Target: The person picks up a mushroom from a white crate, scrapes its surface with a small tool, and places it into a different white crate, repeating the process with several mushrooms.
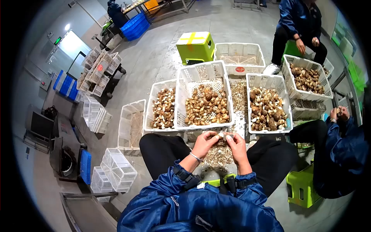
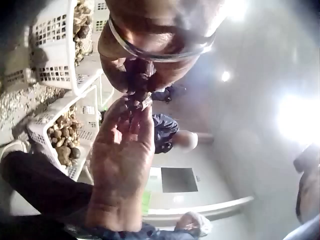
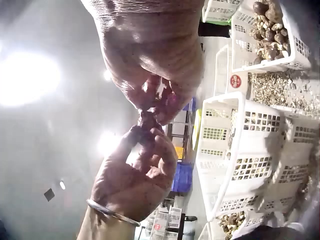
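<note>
My left hand (image 1: 204, 149), with a bracelet at the wrist, pinches a small mushroom (image 1: 221, 135) between thumb and fingers. From the other side, the fingertips of my right hand (image 1: 237, 150) pinch at the same piece, so the two hands meet over my lap. In the left wrist view the mushroom (image 2: 139, 102) is dark and mostly covered by fingers. Just beyond the hands stands a white crate (image 1: 201, 127) of brown and pale mushrooms (image 1: 206, 104). A second mushroom crate (image 1: 268, 131) is to its right, and a narrower one (image 1: 164, 83) to its left.
Pale trimmings (image 1: 218, 154) lie in a heap on the floor between my knees. An empty crate (image 1: 131, 112) is at left, another (image 1: 239, 46) at the back beside a green stool (image 1: 195, 46). Two other people sit at right near a stacked mushroom crate (image 1: 309, 94).
</note>
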A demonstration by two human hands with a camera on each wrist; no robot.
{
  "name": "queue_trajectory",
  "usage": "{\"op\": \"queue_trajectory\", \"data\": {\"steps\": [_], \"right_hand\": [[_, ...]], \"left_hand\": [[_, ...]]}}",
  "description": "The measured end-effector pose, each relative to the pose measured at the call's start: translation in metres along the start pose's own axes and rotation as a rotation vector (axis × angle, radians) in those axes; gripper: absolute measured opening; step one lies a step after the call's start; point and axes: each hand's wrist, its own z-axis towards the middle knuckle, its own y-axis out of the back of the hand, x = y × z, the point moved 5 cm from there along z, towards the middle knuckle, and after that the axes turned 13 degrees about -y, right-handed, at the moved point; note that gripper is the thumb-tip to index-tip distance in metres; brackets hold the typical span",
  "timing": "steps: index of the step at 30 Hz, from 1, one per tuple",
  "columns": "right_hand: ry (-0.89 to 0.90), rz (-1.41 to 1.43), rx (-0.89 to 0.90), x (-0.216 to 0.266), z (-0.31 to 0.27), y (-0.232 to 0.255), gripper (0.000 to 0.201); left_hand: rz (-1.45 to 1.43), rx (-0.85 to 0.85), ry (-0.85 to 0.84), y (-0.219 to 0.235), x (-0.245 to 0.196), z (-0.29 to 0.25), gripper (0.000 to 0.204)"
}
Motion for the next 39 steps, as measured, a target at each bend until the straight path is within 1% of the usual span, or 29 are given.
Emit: {"op": "queue_trajectory", "data": {"steps": [1, 2, 3, 5, 6, 8, 9, 10, 11, 12, 13, 14, 15, 16, 18, 19, 21, 22, 23, 25, 27, 31, 32, 35, 36, 37, 39], "right_hand": [[-0.073, 0.080, 0.015, -0.002, 0.001, 0.002, 0.015], [-0.058, 0.096, 0.011, -0.009, 0.005, 0.005, 0.014], [-0.038, 0.081, 0.001, -0.002, 0.000, 0.008, 0.014], [0.013, -0.021, -0.051, -0.004, -0.003, -0.003, 0.014], [0.065, -0.079, -0.037, -0.001, -0.004, -0.005, 0.015], [0.083, -0.072, -0.034, 0.000, -0.007, -0.009, 0.015], [0.100, -0.075, -0.032, 0.003, -0.008, -0.010, 0.015], [0.021, -0.059, -0.014, -0.003, -0.006, -0.005, 0.014], [-0.004, -0.032, -0.027, -0.004, -0.008, -0.001, 0.013], [-0.028, 0.016, -0.013, -0.009, -0.005, 0.001, 0.012], [-0.053, 0.065, 0.001, -0.014, -0.003, 0.003, 0.012], [-0.010, -0.001, -0.003, -0.016, -0.004, 0.005, 0.012], [0.034, -0.065, -0.007, -0.008, -0.010, -0.003, 0.012], [0.125, -0.164, -0.012, 0.004, -0.016, -0.012, 0.012], [0.106, -0.169, 0.037, -0.002, -0.015, -0.012, 0.012], [0.084, -0.171, 0.044, -0.003, -0.016, -0.010, 0.012], [0.004, -0.046, 0.022, -0.013, -0.012, -0.008, 0.014], [-0.001, 0.025, 0.037, -0.012, -0.013, -0.009, 0.015], [0.015, 0.001, -0.004, -0.016, -0.010, -0.006, 0.015], [0.122, -0.212, -0.002, -0.009, -0.013, -0.009, 0.017], [0.226, -0.482, -0.049, -0.001, -0.016, -0.013, 0.020], [0.108, -0.384, -0.035, -0.005, -0.021, -0.016, 0.021], [0.078, -0.349, -0.029, -0.007, -0.019, -0.015, 0.021], [0.140, -0.334, -0.004, -0.001, -0.025, -0.025, 0.020], [0.159, -0.330, 0.029, 0.003, -0.027, -0.031, 0.019], [0.173, -0.352, 0.049, -0.003, -0.023, -0.029, 0.016], [0.196, -0.388, 0.028, -0.003, -0.025, -0.031, 0.014]], "left_hand": [[-0.183, -0.032, 0.067, -0.001, 0.002, 0.000, 0.028], [-0.286, -0.030, 0.094, -0.001, 0.007, 0.001, 0.027], [-0.381, -0.026, 0.121, -0.010, 0.005, -0.004, 0.027], [-0.189, -0.072, 0.082, -0.003, -0.001, -0.008, 0.025], [-0.161, -0.066, 0.068, -0.003, -0.002, -0.008, 0.024], [-0.103, -0.055, 0.043, -0.004, -0.001, -0.010, 0.023], [-0.129, -0.063, 0.035, -0.006, -0.004, -0.012, 0.018], [-0.230, -0.052, 0.079, -0.005, 0.002, -0.013, 0.016], [-0.335, -0.037, 0.121, -0.005, 0.008, -0.013, 0.014], [-0.461, -0.051, 0.208, -0.008, 0.001, -0.018, 0.011], [-0.510, -0.051, 0.221, -0.007, 0.003, -0.020, 0.011], [-0.481, -0.058, 0.215, -0.006, 0.005, -0.021, 0.012], [-0.452, -0.066, 0.211, -0.005, 0.006, -0.022, 0.013], [-0.405, -0.057, 0.197, -0.004, 0.009, -0.022, 0.015], [-0.308, -0.040, 0.174, -0.002, 0.010, -0.023, 0.018], [-0.343, -0.058, 0.199, -0.002, 0.008, -0.026, 0.020], [-0.402, -0.091, 0.248, 0.003, 0.002, -0.032, 0.025], [-0.443, -0.074, 0.243, 0.005, 0.005, -0.031, 0.029], [-0.464, -0.072, 0.241, 0.006, 0.005, -0.031, 0.028], [-0.471, -0.062, 0.229, 0.012, 0.007, -0.031, 0.027], [-0.510, -0.044, 0.210, 0.014, 0.011, -0.030, 0.027], [-0.548, -0.048, 0.217, 0.017, 0.013, -0.033, 0.027], [-0.473, -0.083, 0.233, 0.018, 0.013, -0.033, 0.026], [-0.409, -0.043, 0.136, 0.018, 0.015, -0.035, 0.029], [-0.363, -0.064, 0.112, 0.017, 0.013, -0.034, 0.031], [-0.264, -0.050, 0.075, 0.017, 0.011, -0.034, 0.031], [-0.062, -0.019, 0.001, 0.017, 0.003, -0.033, 0.033]]}}
